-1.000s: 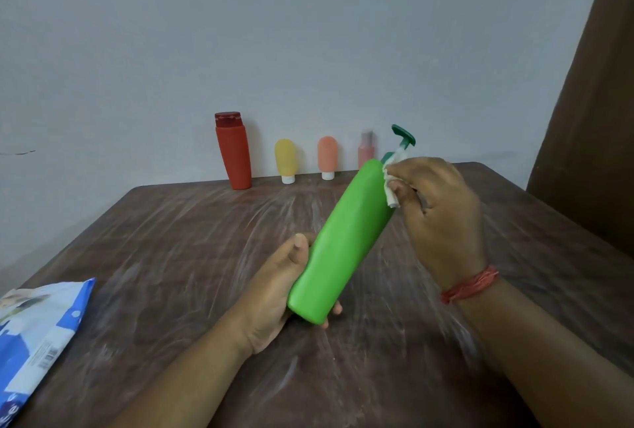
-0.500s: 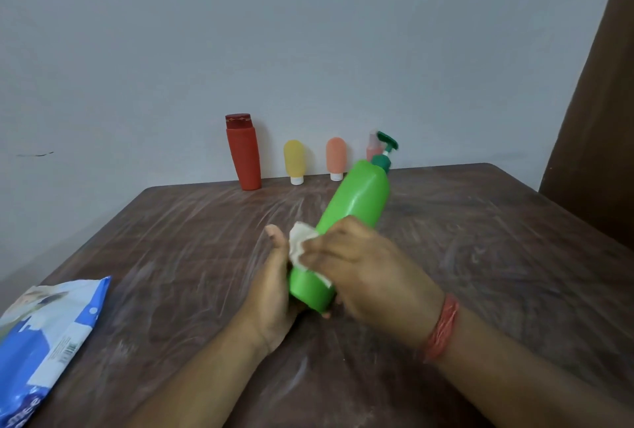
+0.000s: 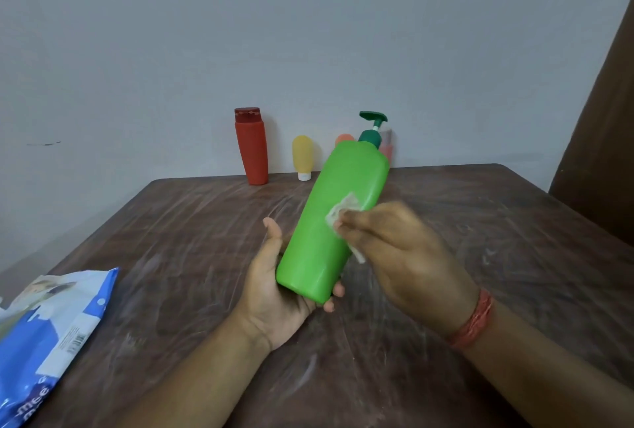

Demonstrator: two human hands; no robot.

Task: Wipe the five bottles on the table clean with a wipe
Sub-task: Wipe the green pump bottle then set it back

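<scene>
Both hands raised: left hand (image 3: 274, 294) cradles green bottle (image 3: 329, 228), right hand (image 3: 401, 256) presses wipe (image 3: 343, 213)

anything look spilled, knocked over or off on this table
Nothing spilled or toppled. The green bottle is tilted only because the left hand holds it while the right hand rubs it with the wipe. The red bottle and yellow bottle stand upright by the wall.
</scene>
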